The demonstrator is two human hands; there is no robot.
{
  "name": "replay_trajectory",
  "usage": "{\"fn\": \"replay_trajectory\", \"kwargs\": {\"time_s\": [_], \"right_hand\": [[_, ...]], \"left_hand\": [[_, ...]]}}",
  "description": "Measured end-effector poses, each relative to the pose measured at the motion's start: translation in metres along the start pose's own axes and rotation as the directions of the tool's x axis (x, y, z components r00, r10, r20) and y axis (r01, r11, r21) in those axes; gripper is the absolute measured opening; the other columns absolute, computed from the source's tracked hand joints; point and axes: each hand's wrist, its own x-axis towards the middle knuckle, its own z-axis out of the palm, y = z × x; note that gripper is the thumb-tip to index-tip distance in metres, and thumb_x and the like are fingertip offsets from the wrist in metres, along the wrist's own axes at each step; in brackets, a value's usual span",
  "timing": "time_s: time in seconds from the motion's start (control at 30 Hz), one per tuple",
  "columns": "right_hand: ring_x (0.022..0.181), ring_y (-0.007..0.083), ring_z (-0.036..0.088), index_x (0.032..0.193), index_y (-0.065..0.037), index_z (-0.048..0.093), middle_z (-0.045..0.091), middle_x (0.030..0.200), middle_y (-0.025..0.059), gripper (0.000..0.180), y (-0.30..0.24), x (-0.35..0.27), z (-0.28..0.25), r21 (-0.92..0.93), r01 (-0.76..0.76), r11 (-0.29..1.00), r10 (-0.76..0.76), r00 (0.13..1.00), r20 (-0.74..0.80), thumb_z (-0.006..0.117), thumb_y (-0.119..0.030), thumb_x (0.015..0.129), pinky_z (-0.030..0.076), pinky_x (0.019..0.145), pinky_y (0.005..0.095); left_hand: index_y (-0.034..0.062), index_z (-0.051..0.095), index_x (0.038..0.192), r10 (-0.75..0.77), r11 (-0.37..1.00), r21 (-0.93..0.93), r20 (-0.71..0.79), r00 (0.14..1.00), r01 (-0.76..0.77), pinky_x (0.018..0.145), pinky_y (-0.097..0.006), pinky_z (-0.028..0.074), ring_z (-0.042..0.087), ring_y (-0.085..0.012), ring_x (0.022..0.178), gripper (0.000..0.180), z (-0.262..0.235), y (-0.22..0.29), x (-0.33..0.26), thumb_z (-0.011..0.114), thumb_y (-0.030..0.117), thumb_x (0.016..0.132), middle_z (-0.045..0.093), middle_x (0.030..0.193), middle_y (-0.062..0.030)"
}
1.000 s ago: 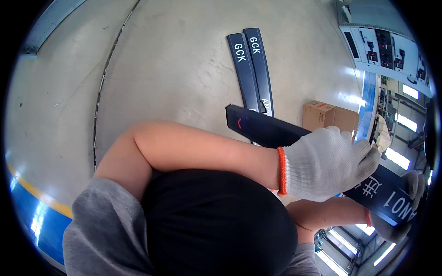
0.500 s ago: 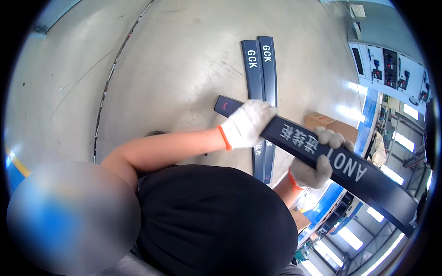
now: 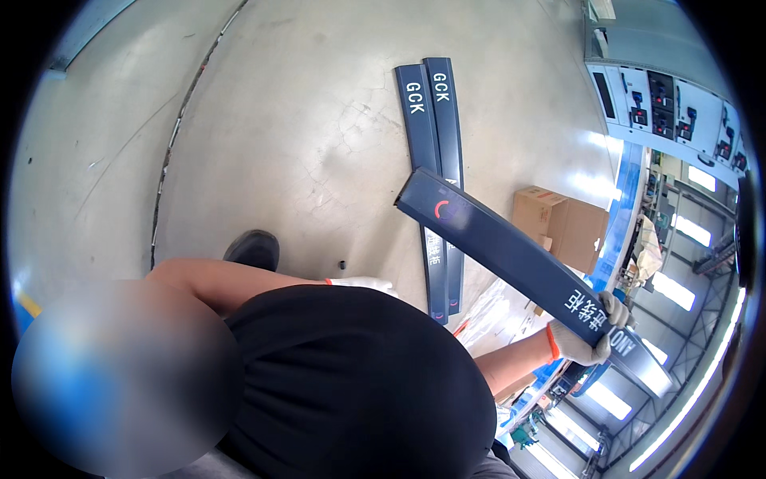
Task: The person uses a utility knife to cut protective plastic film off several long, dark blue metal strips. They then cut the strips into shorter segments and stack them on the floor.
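Observation:
My right hand (image 3: 589, 342), in a white work glove with an orange cuff, grips a long dark sign panel (image 3: 503, 243) near its far-right end. Its fingers are wrapped over the panel's edge. White lettering and a red curved mark show on the panel, which is held slantwise in the air. Its left end crosses above two similar dark panels, a left one (image 3: 417, 132) and a right one (image 3: 447, 120), lying side by side on the floor. My left hand (image 3: 363, 283), gloved alike, is off the panel, close to my black shirt; its fingers are mostly hidden.
An open cardboard box (image 3: 578, 227) stands right of the floor panels, with clear plastic wrapping (image 3: 493, 315) nearby. White electrical cabinets (image 3: 634, 100) line the right side. A dark shoe (image 3: 254, 249) and a small black piece (image 3: 342, 264) are on the grey floor.
My left hand has let go of the held panel and drawn back to my body. My right hand has kept its grip, moving right and down, and the panel has shifted with it.

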Motion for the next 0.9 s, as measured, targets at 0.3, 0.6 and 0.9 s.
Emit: {"fn": "replay_trajectory", "kwargs": {"time_s": [0.3,0.6,0.9], "right_hand": [[0.076,0.021,0.051,0.102,-0.006,0.05,0.047,0.086,0.0052,0.043,-0.019,0.069,0.157,-0.359,0.21,0.91,-0.109,0.953,0.282,0.064,-0.011,0.061,0.049,0.088,0.0356],[0.088,0.0158,0.058,0.143,-0.005,0.049,0.058,0.106,0.0032,0.068,0.248,-0.117,0.083,-0.459,-0.014,0.888,0.07,0.992,0.104,0.066,0.0,0.078,0.055,0.086,0.0349],[0.09,0.0246,0.065,0.138,-0.01,0.058,0.066,0.107,0.0071,0.065,0.157,-0.037,0.09,-0.317,-0.11,0.942,0.15,0.983,0.104,0.058,-0.001,0.074,0.059,0.105,0.053]], "left_hand": [[0.0129,0.073,0.092,-0.295,0.955,0.011,0.13,0.947,0.296,0.079,-0.043,0.054,0.072,-0.0289,0.088,0.014,0.039,-0.008,-0.053,0.069,0.027,0.092,0.072,0.086,-0.0069],[0.0075,0.075,0.09,-0.433,0.901,0.021,0.039,0.9,0.433,0.087,-0.047,0.055,0.072,-0.0346,0.094,0.022,-0.014,0.003,-0.051,0.072,0.029,0.087,0.075,0.089,-0.0109],[0.0082,0.076,0.095,-0.566,0.824,-0.053,-0.026,0.824,0.564,0.088,-0.049,0.055,0.071,-0.035,0.095,0.019,0.004,-0.004,-0.064,0.07,0.026,0.09,0.075,0.094,-0.0125]]}}
